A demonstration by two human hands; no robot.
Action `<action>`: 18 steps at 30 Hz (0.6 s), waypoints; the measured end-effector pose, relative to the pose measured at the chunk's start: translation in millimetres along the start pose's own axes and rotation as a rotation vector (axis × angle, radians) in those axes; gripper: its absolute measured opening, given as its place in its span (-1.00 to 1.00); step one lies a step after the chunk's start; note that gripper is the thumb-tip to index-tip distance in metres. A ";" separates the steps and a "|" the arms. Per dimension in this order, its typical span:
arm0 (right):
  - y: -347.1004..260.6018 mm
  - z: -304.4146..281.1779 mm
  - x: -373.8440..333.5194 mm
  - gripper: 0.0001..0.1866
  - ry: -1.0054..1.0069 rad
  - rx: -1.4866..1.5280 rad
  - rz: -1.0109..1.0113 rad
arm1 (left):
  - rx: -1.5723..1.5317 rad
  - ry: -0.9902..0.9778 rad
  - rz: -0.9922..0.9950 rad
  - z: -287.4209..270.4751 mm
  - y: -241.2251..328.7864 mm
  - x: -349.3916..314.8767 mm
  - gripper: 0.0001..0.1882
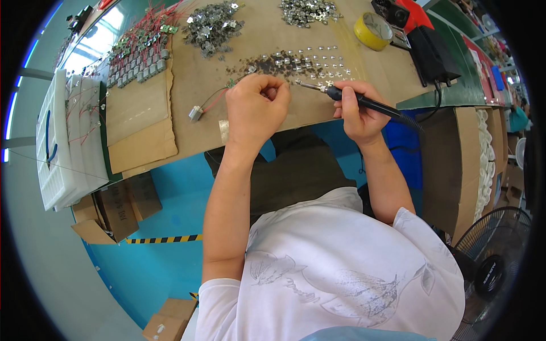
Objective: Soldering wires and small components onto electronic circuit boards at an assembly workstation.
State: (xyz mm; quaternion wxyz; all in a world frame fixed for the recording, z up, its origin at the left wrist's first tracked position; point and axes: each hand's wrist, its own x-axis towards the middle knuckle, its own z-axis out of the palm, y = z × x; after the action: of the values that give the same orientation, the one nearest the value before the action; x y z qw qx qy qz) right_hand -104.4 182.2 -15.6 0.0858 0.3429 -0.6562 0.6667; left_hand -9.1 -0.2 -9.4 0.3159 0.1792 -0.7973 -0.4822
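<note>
My right hand (361, 111) grips a soldering iron (364, 102) by its black handle, its metal tip pointing left toward my other hand. My left hand (259, 105) is closed with thumb and forefinger curled together; whatever it pinches is hidden. Just left of it lies a small grey motor (195, 113) with red wires (215, 101) running up to a little green piece (230, 83) beside the knuckles. Beyond both hands, small shiny metal pieces (324, 58) stand in rows on the cardboard sheet (199, 74), next to dark scorched specks (267, 63).
Piles of metal clips (213, 28) lie at the back. Grey motors with red wires (139, 68) stand in rows at left, beside a white tray (57, 142). A yellow tape roll (372, 31) and black box (432, 54) sit at right. A fan (492, 267) stands lower right.
</note>
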 end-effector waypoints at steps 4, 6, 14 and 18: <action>7.3 -4.1 -0.1 -0.92 -0.018 -0.078 -0.082 | 0.011 0.001 -0.002 0.1 2.9 -0.2 -0.93; 6.1 -4.5 -1.0 -0.92 -0.032 -0.113 -0.077 | 0.009 -0.001 -0.025 0.5 2.2 -0.4 -0.93; 2.5 0.1 2.9 -0.92 -0.043 -0.055 -0.091 | 0.025 0.009 -0.047 -1.8 4.4 0.0 -0.89; 4.5 -5.2 -1.4 -0.92 -0.019 -0.046 -0.032 | 0.022 0.008 -0.044 -2.2 3.9 -0.8 -0.89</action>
State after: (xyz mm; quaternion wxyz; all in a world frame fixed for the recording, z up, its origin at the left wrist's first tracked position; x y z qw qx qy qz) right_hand -107.7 187.0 -19.6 0.0980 0.3577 -0.6665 0.6467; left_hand -6.9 0.7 -5.5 0.3064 0.2023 -0.7971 -0.4794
